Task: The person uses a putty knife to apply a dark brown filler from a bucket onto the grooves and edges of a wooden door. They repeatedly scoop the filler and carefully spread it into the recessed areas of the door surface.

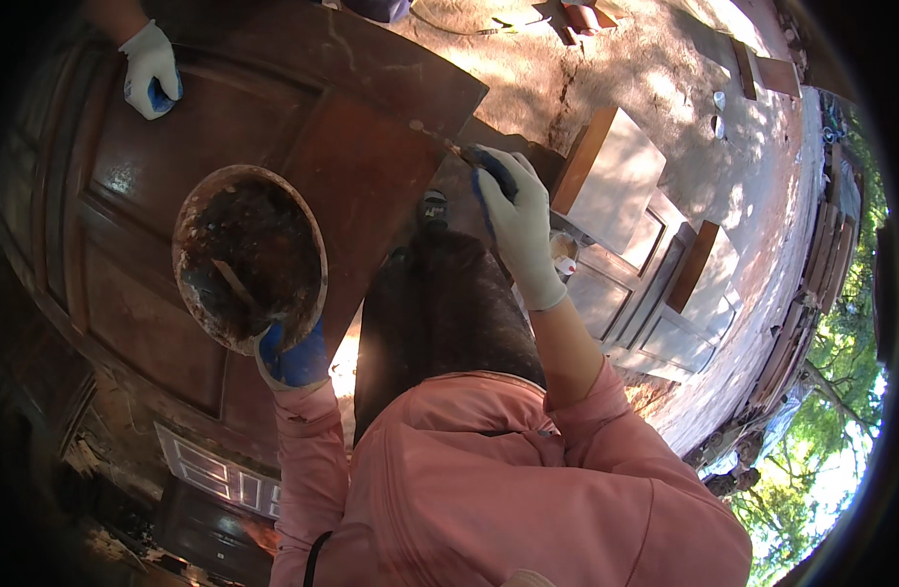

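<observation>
My left hand (295,354), in a blue-palmed glove, grips the rim of a round, crusted bowl (319,256). Dark residue coats the inside of the bowl, and a flat stick (236,282) lies in it. My right hand (513,196), in a white glove with blue fingertips, is closed around a slim tool (453,148). Its tip points at the edge of a dark brown wooden door (361,147), near a small pale spot on the surface; the tool's exact kind is too small to make out. The panelled door spreads under the bowl.
Another person's gloved hand (153,73) rests on the door at the upper left. Pale cabinet-like wooden pieces (621,176) stand to my right, beside a small container (565,256). Stacked boards (811,264) line the far right. A white-paned frame (219,470) lies at the lower left.
</observation>
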Motion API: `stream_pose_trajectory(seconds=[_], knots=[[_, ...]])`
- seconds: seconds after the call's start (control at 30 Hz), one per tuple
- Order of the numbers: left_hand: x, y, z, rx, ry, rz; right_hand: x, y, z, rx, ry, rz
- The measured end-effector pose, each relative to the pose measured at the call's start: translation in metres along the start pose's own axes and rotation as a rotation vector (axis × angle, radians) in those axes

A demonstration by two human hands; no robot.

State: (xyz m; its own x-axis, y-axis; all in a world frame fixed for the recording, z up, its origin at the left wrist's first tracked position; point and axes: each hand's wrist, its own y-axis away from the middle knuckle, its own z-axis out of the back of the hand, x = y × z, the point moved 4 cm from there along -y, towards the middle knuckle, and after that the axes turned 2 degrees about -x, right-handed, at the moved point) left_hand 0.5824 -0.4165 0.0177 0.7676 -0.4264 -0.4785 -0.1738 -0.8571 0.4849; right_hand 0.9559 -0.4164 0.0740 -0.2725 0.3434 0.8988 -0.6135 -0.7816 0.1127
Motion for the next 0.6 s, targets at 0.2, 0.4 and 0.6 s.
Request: stream_pose_trajectory(seconds=[0.2,0.4,0.6], knots=[[0.001,-0.003,0.029,-0.08,-0.264,-0.025,0.011,-0.008,-0.019,-0.062,0.363,0.248],[-0.002,0.0,0.0,-0.027,-0.143,0.017,0.007,0.0,-0.032,-0.012,0.518,0.227],[-0.004,0.002,0.008,-0.032,-0.347,-0.011,0.012,-0.001,-0.04,-0.044,0.516,0.261]])
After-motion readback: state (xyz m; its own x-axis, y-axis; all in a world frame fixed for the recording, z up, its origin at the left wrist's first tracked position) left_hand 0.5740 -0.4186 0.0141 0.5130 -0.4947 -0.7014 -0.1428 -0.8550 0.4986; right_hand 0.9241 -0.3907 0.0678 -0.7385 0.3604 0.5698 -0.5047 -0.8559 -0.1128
